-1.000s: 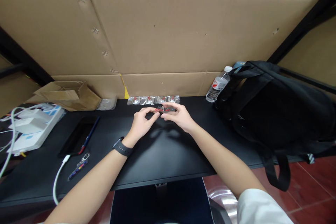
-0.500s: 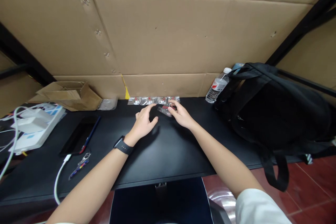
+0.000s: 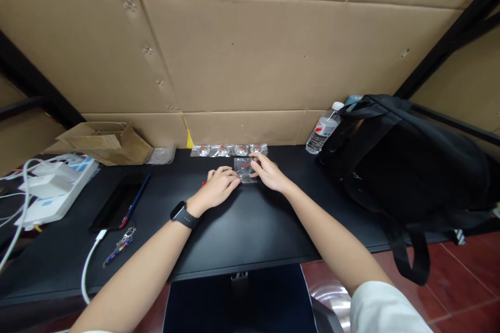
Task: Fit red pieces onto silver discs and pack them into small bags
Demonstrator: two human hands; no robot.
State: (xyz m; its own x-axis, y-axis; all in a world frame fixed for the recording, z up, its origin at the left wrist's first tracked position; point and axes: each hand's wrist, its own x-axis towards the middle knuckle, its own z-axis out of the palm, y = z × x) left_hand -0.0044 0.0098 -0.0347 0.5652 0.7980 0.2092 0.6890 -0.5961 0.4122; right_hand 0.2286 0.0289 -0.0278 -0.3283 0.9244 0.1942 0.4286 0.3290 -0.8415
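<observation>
A small clear plastic bag (image 3: 244,169) with something red inside lies flat on the black desk (image 3: 242,229), just in front of a row of several similar bags (image 3: 228,150) lined up along the cardboard wall. My right hand (image 3: 269,174) has its fingertips pressed on the bag's right edge. My left hand (image 3: 217,186), with a black watch on the wrist, rests knuckles-up on the desk with curled fingers, its fingertips touching the bag's lower left corner. A speck of red (image 3: 203,183) peeks out at that hand's left side; what it is I cannot make out.
A black backpack (image 3: 410,166) and a water bottle (image 3: 323,128) stand at the right. At the left are a black phone (image 3: 117,200) with a pen, keys (image 3: 119,247), a white cable, a power strip (image 3: 50,187) and an open cardboard box (image 3: 101,140).
The bag was held up between both hands a second ago. My right hand has laid it flat on the desk, and my left hand, briefly open, has come down curled beside it.
</observation>
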